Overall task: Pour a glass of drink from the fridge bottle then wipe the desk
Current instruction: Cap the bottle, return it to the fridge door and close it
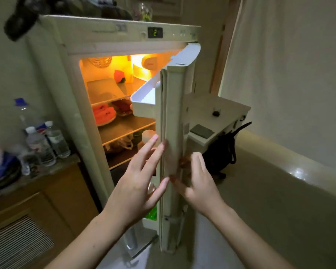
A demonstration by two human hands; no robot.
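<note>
The cream fridge (pixel 97 35) stands lit inside, its door (pixel 173 133) swung out edge-on toward me. My left hand (pixel 142 183) is spread flat against the inner edge of the door, fingers apart, holding nothing. My right hand (pixel 200 183) rests on the outer side of the door edge, fingers loosely apart and motion-blurred. A green bottle (pixel 151 214) shows low in the door rack, mostly hidden behind my left hand. The white desk (pixel 217 121) stands behind the door on the right.
Watermelon slices on a plate (pixel 104 114) and bagged food (pixel 120 145) sit on the fridge shelves. Several water bottles (pixel 41 142) stand on a wooden cabinet (pixel 33 206) at the left. A black bag (pixel 219 154) hangs under the desk. A curtain (pixel 291 70) fills the right.
</note>
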